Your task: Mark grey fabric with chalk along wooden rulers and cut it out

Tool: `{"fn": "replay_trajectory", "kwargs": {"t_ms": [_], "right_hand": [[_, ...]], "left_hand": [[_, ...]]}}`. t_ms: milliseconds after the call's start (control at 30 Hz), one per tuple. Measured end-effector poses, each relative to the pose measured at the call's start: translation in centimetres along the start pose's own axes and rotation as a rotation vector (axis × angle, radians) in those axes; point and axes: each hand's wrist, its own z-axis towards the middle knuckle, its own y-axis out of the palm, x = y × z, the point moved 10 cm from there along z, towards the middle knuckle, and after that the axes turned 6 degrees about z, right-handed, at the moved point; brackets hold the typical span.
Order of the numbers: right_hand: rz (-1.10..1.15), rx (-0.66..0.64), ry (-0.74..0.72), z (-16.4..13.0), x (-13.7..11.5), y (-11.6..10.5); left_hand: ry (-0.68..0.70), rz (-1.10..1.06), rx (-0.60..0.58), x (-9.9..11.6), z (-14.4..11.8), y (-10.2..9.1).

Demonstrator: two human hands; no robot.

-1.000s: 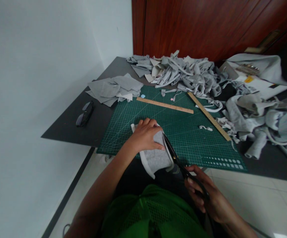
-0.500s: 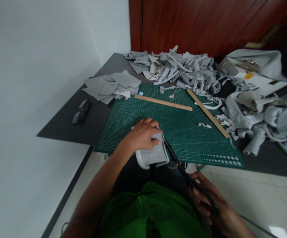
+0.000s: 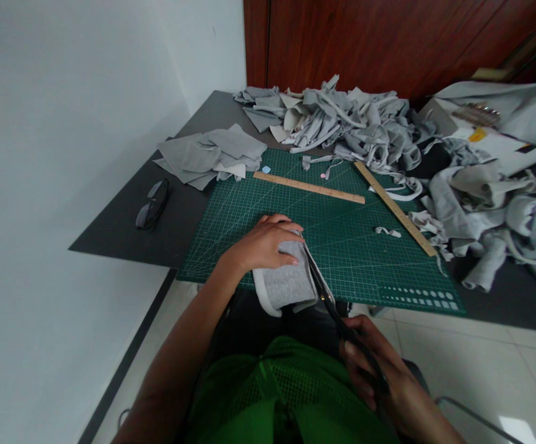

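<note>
1. Left hand (image 3: pixel 268 243), spread, presses the grey fabric piece (image 3: pixel 290 285), which overhangs the near edge of the cutting mat (image 3: pixel 342 237).
2. Right hand (image 3: pixel 383 356), off the mat's near edge, grips the scissors (image 3: pixel 329 302) (blades aimed away, along the fabric's right side).

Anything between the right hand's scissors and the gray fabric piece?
Nothing visible. The right hand holds the scissors, with their blades at the right edge of the gray fabric. The left hand lies over the fabric, fingertips close to the blade tips. Both wooden rulers lie clear, farther back.
</note>
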Motion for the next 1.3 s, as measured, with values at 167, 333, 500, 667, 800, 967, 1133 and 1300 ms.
{"fn": "replay_trajectory", "kwargs": {"t_ms": [167, 333, 500, 667, 800, 967, 1133, 1300], "right_hand": [[0.031, 0.008, -0.007, 0.7, -0.3, 0.2], [0.045, 0.016, -0.018, 1.0, -0.3, -0.1], [0.084, 0.037, -0.007, 0.9, -0.4, -0.3], [0.095, 0.04, -0.005, 0.8, -0.5, -0.2], [0.092, 0.046, -0.01, 0.7, -0.4, -0.2], [0.063, 0.017, -0.01, 0.7, 0.0, 0.2], [0.02, 0.002, -0.008, 0.5, -0.1, 0.6], [-0.02, -0.012, -0.022, 0.6, 0.1, 0.7]], "left_hand": [[-0.009, -0.011, -0.006, -0.2, -0.1, 0.1], [-0.029, 0.008, -0.003, -0.6, -0.1, 0.1], [-0.026, 0.015, 0.009, -0.6, -0.1, 0.0], [-0.024, 0.026, 0.002, -0.4, -0.1, 0.0], [-0.036, 0.027, -0.008, -0.5, -0.1, 0.0], [-0.041, 0.034, -0.014, -0.6, -0.1, 0.1], [-0.033, 0.036, -0.014, -0.6, -0.1, 0.1], [-0.039, 0.042, -0.013, -0.5, -0.1, 0.1]]}}
